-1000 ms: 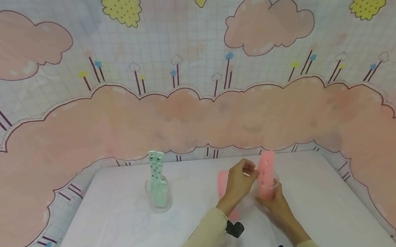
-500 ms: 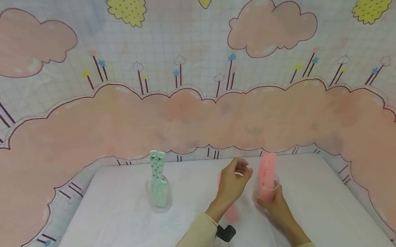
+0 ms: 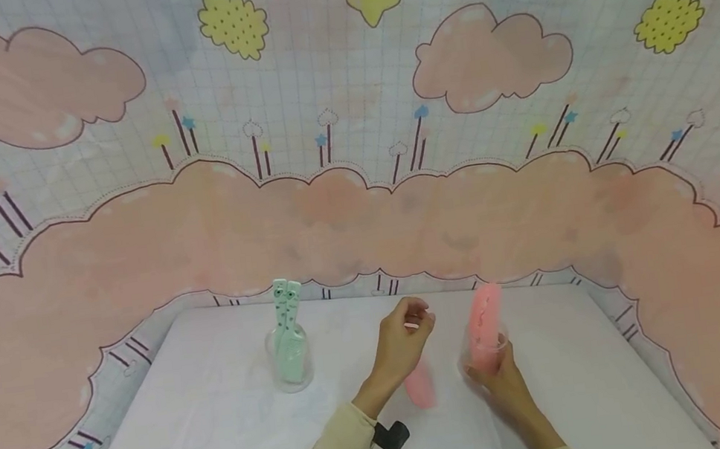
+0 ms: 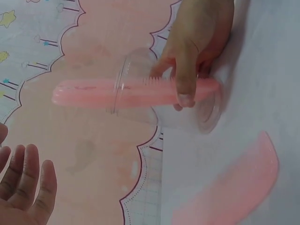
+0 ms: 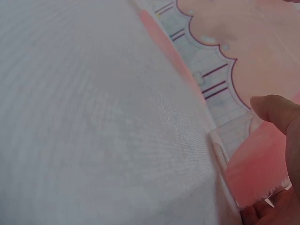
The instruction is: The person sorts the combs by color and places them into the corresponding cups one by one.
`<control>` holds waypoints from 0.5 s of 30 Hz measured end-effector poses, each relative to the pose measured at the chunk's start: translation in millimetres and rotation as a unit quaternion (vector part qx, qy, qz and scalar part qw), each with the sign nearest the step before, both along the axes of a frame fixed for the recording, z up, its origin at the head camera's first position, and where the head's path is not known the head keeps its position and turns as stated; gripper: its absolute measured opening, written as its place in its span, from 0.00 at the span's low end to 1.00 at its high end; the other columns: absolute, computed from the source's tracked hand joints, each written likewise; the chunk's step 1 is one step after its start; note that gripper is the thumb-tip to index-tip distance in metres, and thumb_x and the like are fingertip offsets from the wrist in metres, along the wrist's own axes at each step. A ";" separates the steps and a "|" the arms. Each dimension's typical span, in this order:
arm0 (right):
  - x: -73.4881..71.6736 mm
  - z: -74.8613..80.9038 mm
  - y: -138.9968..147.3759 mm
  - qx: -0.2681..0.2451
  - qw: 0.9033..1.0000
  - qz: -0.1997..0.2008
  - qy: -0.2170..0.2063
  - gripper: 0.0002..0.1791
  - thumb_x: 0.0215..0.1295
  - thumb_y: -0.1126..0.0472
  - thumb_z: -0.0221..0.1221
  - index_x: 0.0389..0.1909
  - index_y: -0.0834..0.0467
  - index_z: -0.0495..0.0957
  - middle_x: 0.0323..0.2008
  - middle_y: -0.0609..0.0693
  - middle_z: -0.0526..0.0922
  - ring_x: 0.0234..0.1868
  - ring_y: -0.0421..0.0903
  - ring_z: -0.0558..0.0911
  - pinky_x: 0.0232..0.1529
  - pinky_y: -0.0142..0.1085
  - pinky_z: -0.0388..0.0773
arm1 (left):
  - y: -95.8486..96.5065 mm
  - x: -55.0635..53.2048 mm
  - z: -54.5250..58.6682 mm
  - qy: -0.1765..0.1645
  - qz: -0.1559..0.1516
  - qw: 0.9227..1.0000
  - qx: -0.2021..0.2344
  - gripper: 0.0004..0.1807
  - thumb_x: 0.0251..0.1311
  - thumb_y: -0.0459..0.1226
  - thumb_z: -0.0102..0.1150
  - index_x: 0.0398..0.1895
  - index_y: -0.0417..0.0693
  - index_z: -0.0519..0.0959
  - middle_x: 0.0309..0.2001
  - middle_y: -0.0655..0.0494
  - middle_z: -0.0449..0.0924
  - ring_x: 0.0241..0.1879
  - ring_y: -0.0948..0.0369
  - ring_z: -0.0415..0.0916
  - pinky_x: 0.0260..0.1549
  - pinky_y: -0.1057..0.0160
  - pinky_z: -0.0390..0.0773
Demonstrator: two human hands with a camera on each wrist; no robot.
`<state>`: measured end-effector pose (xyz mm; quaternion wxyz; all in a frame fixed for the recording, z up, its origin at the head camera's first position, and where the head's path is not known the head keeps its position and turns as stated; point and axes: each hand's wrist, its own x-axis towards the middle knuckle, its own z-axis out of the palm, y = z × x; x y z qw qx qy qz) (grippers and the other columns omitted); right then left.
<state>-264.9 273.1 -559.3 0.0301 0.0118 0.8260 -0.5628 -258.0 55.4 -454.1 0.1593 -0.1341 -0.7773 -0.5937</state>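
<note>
My right hand [image 3: 510, 387] grips a clear plastic cup [image 4: 212, 118] low on its side. Pink flat plastic utensils [image 3: 485, 318] with a serrated edge, like toy knives, lean in that cup and stick out above its rim. In the left wrist view the thumb lies across the cup over them. To the left, my left hand [image 3: 395, 344] hovers with loosely bent fingers and nothing in them. Beneath it lies another pink blade-shaped utensil [image 3: 420, 388], partly hidden by the hand; its rounded end shows in the left wrist view.
A second clear cup [image 3: 294, 387] stands on the left of the white table [image 3: 211, 437], holding pale green utensils [image 3: 291, 351] with dark-spotted handles. Behind the table hangs a printed cloth backdrop [image 3: 333, 228] with clouds and stars.
My left hand has drawn away from the pink utensils in the cup, moving left over the loose pink one. My right hand keeps its hold on the cup.
</note>
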 end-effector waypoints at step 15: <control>0.1 -3.3 1.9 0.000 1.000 0.008 0.010 0.57 0.60 0.50 0.67 0.77 0.55 0.35 0.75 0.66 0.51 0.76 0.64 0.53 0.74 0.62 0.49 | -22.7 3.2 -23.3 -0.028 0.032 0.999 -0.005 0.10 0.64 0.37 0.59 0.47 0.47 0.77 0.42 0.52 0.83 0.42 0.59 0.82 0.40 0.69 0.82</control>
